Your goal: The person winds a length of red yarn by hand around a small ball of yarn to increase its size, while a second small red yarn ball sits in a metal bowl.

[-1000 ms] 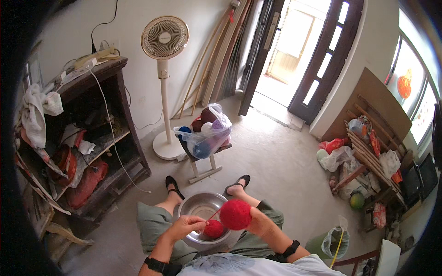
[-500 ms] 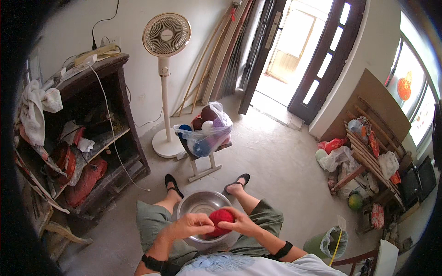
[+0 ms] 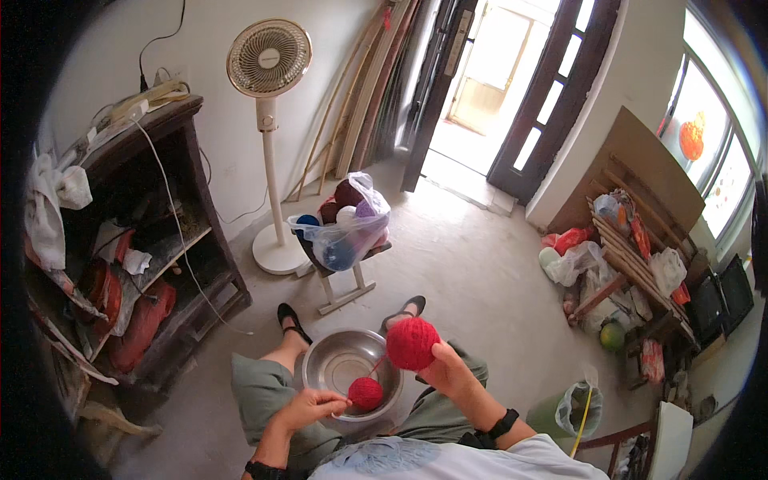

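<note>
A large red yarn ball [image 3: 412,344] is in my right hand [image 3: 446,370], raised over the right rim of a metal basin [image 3: 322,360]. A smaller red yarn ball [image 3: 366,394] is at the basin's near side, with a red strand running up from it toward the large ball. My left hand [image 3: 310,408] is closed in a pinch at the small ball's left edge. Red yarn is at those fingertips; whether it is a strand or the ball's side I cannot tell. The basin stands between my legs.
Ahead is a small stool [image 3: 348,296] bearing a plastic bag of yarn balls [image 3: 344,232], next to a standing fan [image 3: 270,60]. An open dark cabinet [image 3: 200,160] is at left. Piled sticks and bags [image 3: 632,248] and a lined bin [image 3: 568,412] are at right.
My right hand has lifted the large yarn ball up and to the right. My left hand has moved down and left, and the small ball and strand now show. The view has shifted slightly.
</note>
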`<act>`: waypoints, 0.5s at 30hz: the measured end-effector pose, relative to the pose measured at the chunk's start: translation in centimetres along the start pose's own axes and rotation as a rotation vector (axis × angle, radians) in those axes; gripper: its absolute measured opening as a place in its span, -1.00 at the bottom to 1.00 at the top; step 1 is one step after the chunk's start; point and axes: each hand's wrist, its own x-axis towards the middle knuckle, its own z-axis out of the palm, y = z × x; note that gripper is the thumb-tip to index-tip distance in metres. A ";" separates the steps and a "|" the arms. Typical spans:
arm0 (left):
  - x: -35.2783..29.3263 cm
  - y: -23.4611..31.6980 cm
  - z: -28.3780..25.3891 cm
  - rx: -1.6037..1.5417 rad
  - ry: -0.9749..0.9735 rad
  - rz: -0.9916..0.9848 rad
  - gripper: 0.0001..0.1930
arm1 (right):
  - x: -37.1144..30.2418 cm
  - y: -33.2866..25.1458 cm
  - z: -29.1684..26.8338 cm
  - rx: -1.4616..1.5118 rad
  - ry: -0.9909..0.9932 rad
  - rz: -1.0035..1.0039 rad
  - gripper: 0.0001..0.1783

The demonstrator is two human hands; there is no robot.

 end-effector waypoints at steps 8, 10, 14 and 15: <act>-1.0 4.4 1.6 0.054 -0.278 0.232 -0.82 | 0.5 6.4 -4.3 -0.769 0.322 0.040 -0.22; -0.1 6.0 0.9 0.113 -0.242 0.302 -0.83 | -0.3 6.3 -2.1 -0.887 0.168 0.193 -0.26; 1.6 6.1 0.2 0.043 -0.053 0.365 -0.85 | -0.9 5.5 -0.5 -0.495 -0.199 0.556 -0.28; 2.0 5.8 0.1 0.042 -0.052 0.366 -0.85 | -1.3 5.6 -0.8 -0.296 -0.202 0.562 -0.29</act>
